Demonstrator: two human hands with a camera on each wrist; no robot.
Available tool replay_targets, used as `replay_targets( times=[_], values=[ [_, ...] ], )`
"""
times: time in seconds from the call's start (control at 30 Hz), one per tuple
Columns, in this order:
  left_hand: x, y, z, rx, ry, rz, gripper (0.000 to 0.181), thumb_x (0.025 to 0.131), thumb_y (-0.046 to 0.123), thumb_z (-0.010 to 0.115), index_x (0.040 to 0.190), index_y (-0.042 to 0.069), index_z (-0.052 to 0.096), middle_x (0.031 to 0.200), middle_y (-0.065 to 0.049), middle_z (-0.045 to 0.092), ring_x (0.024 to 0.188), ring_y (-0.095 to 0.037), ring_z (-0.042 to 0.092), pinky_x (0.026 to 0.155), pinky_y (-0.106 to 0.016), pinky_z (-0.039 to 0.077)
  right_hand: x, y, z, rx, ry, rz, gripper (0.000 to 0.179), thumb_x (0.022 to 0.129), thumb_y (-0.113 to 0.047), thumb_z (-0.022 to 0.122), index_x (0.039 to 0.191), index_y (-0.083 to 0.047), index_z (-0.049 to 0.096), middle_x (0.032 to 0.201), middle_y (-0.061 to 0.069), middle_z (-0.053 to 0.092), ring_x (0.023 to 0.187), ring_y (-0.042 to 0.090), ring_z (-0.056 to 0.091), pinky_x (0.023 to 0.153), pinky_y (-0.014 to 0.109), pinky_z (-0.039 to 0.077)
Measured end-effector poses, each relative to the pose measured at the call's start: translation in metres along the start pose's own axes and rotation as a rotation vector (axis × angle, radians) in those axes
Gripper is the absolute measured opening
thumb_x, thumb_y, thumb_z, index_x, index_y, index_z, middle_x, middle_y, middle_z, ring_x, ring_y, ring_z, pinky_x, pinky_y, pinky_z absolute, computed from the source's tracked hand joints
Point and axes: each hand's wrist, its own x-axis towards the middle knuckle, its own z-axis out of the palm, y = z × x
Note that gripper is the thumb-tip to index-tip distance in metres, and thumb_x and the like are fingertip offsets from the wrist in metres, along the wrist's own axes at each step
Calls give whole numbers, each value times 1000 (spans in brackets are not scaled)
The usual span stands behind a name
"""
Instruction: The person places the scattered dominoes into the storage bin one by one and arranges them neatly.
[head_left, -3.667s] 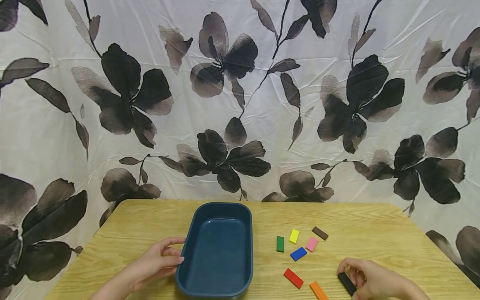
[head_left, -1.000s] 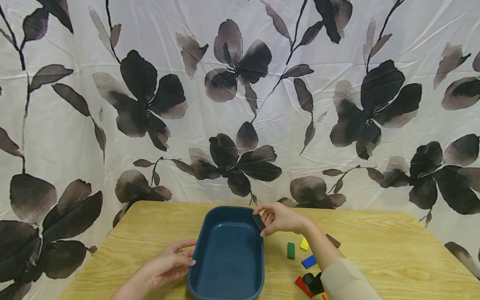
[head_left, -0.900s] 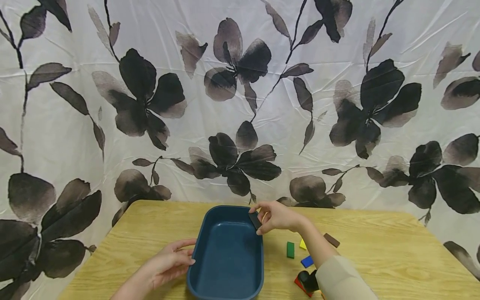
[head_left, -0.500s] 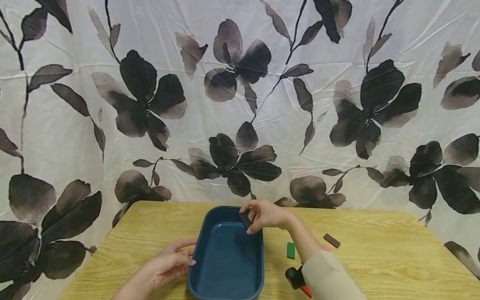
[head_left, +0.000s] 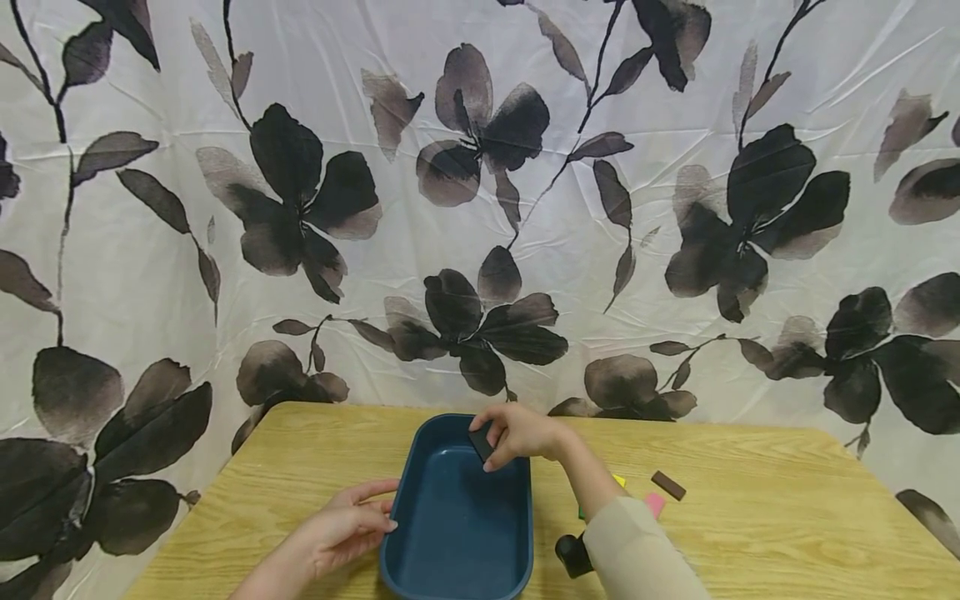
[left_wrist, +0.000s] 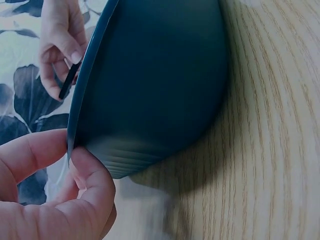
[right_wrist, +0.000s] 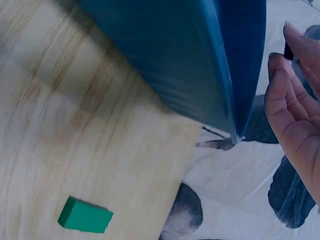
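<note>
Floral white cloth (head_left: pixel 408 242) hangs behind the wood-grained table (head_left: pixel 765 533). Head view: the flat black rectangular block (head_left: pixel 480 447), earlier on the table's right side, is now above the dark-blue rectangular tub (head_left: pixel 459 525), near its far right corner, pinched in the right hand (head_left: pixel 520 435), whose forearm slants across the tub's right rim. Left wrist view: the left hand (left_wrist: pixel 60 187) clamps the rim between thumb and fingers. Right wrist view: a green rectangular block (right_wrist: pixel 86 216) lies apart from the tub.
</note>
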Motion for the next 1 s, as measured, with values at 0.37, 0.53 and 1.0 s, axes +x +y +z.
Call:
replay_targets(
  times=[0.37,0.53,1.0],
  values=[
    [0,1,-1,-36,-37,-5,70,81,-17,52,141,-11,17,106,-11,57,90,-16,60,76,-23,50,10,-8,10,-36,21,37,48,67,4,79,111,-5,61,77,5,55,68,15,49,58,24,43],
    [0,-1,-2,-34,-36,7,68,81,-18,51,141,-11,20,104,-11,57,89,-15,60,76,-23,50,15,-8,16,7,28,31,48,66,7,78,110,-2,61,74,5,53,67,15,48,59,23,42],
    [0,-1,0,-5,-4,1,69,81,-16,51,141,-11,17,102,-10,56,85,-14,59,74,-23,50,29,-9,29,67,66,59,48,66,9,78,109,1,60,71,4,51,64,15,49,60,24,47]
  ],
)
